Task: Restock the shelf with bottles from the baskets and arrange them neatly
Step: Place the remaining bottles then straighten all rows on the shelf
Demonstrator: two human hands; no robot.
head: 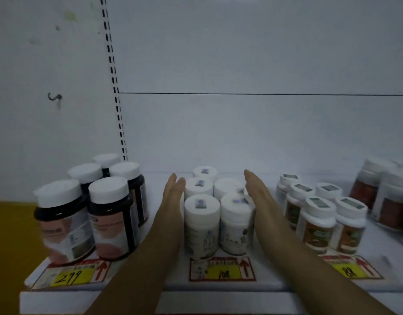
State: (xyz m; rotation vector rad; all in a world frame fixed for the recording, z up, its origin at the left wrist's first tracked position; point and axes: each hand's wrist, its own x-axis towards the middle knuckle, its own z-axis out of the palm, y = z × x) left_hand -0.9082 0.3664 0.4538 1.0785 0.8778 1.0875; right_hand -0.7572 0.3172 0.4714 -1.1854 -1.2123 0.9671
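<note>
A cluster of several white bottles (201, 223) with white caps stands in the middle of the white shelf (173, 283). My left hand (172, 196) lies flat with straight fingers against the cluster's left side. On the cluster's right side, my right hand (257, 192) is pressed flat with its fingers straight as well. Neither hand holds anything. The rear bottles of the cluster are partly hidden behind the front ones.
Several dark bottles (109, 214) with white caps stand at the left. White bottles with brown labels (318, 223) stand at the right, larger brown jars (386, 194) beyond them. Price tags (222, 269) line the shelf's front edge. A slotted upright (115, 87) runs up the back wall.
</note>
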